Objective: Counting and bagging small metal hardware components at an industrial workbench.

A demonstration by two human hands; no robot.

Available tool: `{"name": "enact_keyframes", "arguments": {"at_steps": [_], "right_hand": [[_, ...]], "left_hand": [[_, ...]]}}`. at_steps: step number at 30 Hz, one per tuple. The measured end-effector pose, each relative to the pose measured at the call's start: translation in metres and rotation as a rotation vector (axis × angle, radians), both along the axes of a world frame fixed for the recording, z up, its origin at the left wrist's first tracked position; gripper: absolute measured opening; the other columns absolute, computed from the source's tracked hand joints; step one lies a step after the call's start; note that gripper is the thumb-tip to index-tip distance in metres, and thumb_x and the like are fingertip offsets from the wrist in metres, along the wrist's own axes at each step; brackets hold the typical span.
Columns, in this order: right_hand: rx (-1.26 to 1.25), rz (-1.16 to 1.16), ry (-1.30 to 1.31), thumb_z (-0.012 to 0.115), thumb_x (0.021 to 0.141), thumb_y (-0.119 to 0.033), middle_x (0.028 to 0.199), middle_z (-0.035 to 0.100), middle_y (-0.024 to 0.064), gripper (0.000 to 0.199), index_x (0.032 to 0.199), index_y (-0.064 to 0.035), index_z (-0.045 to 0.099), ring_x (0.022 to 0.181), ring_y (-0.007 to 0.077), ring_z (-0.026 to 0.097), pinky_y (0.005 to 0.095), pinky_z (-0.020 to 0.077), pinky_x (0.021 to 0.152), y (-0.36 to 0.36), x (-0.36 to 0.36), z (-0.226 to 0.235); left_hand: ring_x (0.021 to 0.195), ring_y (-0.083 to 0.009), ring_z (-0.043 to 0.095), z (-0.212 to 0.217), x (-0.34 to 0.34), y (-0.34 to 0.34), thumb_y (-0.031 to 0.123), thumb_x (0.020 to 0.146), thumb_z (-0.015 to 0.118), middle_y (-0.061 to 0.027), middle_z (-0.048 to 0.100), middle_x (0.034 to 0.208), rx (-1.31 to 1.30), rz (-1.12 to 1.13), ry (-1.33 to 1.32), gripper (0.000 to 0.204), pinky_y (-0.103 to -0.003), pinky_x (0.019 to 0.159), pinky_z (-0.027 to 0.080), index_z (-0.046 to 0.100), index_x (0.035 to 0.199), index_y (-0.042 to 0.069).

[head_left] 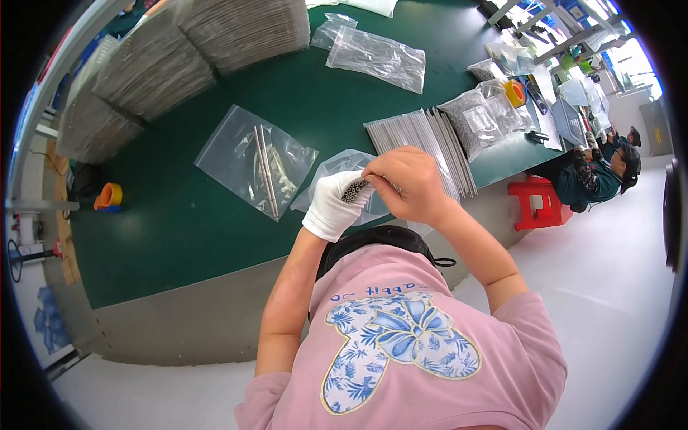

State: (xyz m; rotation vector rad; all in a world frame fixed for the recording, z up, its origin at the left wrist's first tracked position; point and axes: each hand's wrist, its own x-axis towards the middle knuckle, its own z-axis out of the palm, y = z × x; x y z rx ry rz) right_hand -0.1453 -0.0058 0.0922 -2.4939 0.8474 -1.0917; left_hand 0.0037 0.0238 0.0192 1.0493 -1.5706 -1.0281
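Clock read from the hands, 12 pointing away from the wearer.

Left hand (334,206), in a white glove: clenched round a bundle of small tubes (353,191), the open ends showing as dark rings. Tubes packed side by side, ends up toward the right hand (410,183); the rest of their length is hidden in the glove.

Right hand bare, fingers curled, at 2 o'clock of the glove. Thumb and forefinger close together at the bundle's edge; cannot tell whether they grasp a piece.

Bundle sits above the near edge of a green table (186,240). Behind the hands, toward 11, a crumpled clear bag (335,165), partly covered.

At 10: flat clear bag (231,143), 2 thin rods (266,172) lying lengthwise on or in it, cannot tell which.

At 1 to 2: row of pale rods (416,137) laid side by side. Farther along 2: clear bags packed with small grey parts (469,122), an orange tape roll (514,93) beside them.

At 12, far off: flat clear bags (376,60). At 11: tall stacks of grey sheets (244,32). At 9: yellow tape roll (109,196).

At 3, well apart: red stool (537,204), co-worker (598,179) in dark green.
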Motion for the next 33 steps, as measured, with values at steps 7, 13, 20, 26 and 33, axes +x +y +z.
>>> {"name": "enact_keyframes", "arguments": {"at_steps": [7,13,20,26,33], "right_hand": [[-0.016,0.017,0.014,0.062,0.065,-0.001,0.066,0.06,0.0062,0.009,0.073,-0.004,0.059,0.06,0.0235,0.059,0.0314,0.0452,0.057,-0.003,-0.002,0.001],[-0.045,0.025,0.029,0.064,0.065,-0.002,0.066,0.06,0.0057,0.009,0.071,-0.0045,0.058,0.059,0.0236,0.059,0.0314,0.0474,0.06,-0.005,-0.002,0.001],[-0.193,0.011,0.194,0.065,0.063,-0.005,0.064,0.059,0.0051,0.01,0.071,-0.0065,0.058,0.057,0.0226,0.058,0.0318,0.0489,0.061,-0.006,0.002,0.01],[-0.143,-0.022,0.104,0.065,0.062,-0.003,0.06,0.057,0.0044,0.01,0.069,-0.006,0.058,0.054,0.0225,0.056,0.0313,0.0472,0.059,-0.009,-0.001,0.002],[-0.088,0.024,0.087,0.065,0.062,-0.001,0.061,0.058,0.0055,0.01,0.068,-0.005,0.058,0.053,0.0223,0.056,0.0306,0.0454,0.057,-0.01,-0.001,0.004]], "left_hand": [[0.067,-0.0212,0.06,0.001,-0.001,-0.002,0.006,0.075,0.066,-0.0117,0.063,0.08,0.009,-0.016,-0.001,0.021,-0.027,0.063,0.048,0.062,0.095,0.004],[0.068,-0.0211,0.06,0.002,-0.001,-0.003,0.006,0.074,0.066,-0.0117,0.063,0.081,0.006,-0.018,0.015,0.021,-0.027,0.063,0.048,0.062,0.095,0.004],[0.07,-0.0215,0.06,-0.004,0.0,-0.006,0.005,0.075,0.066,-0.0116,0.063,0.082,-0.024,-0.02,-0.014,0.023,-0.028,0.064,0.048,0.061,0.097,0.004],[0.069,-0.0217,0.06,-0.005,-0.003,-0.008,0.005,0.076,0.065,-0.0119,0.063,0.081,-0.077,0.015,0.011,0.022,-0.028,0.064,0.048,0.061,0.097,0.004],[0.067,-0.0156,0.059,0.002,0.0,-0.008,0.003,0.075,0.065,-0.0094,0.064,0.081,0.015,-0.021,0.03,0.022,-0.026,0.061,0.047,0.062,0.097,0.004]]}}
